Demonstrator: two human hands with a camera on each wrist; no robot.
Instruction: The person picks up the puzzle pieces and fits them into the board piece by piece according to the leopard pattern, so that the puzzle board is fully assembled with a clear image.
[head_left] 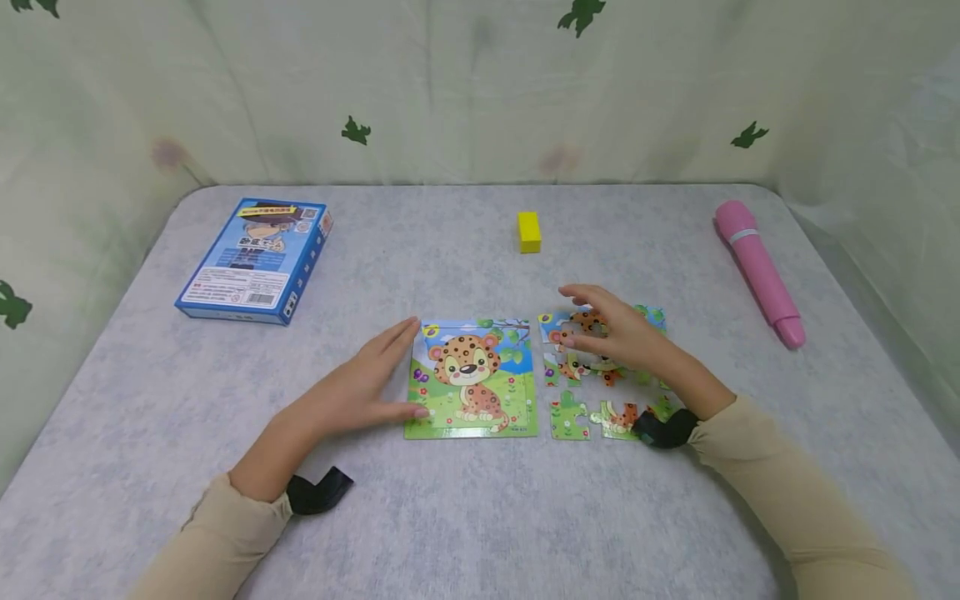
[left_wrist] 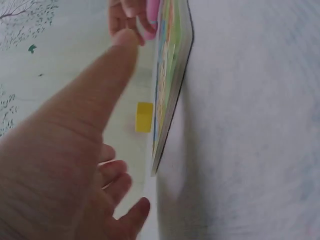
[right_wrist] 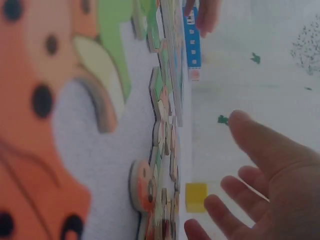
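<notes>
A square puzzle board (head_left: 476,375) with a cartoon leopard picture lies flat in front of the person. My left hand (head_left: 348,387) is at its left side, fingers extended toward the upper left corner; the thumb overlaps the lower left edge in the head view. To the right of the board lie loose jigsaw pieces (head_left: 570,418), spread in rough rows with gaps between them. Over their upper part is my right hand (head_left: 626,333), thumb and fingers apart with nothing between them. It hides some pieces. The right wrist view shows the leopard-printed pieces (right_wrist: 160,95) beside this hand.
A blue printed box (head_left: 251,258) lies at the back left of the table. Behind the puzzle stands a small yellow block (head_left: 528,232). A pink stick-shaped object (head_left: 759,271) lies at the right. Along the back hangs a pale curtain (head_left: 450,92) with green leaf shapes.
</notes>
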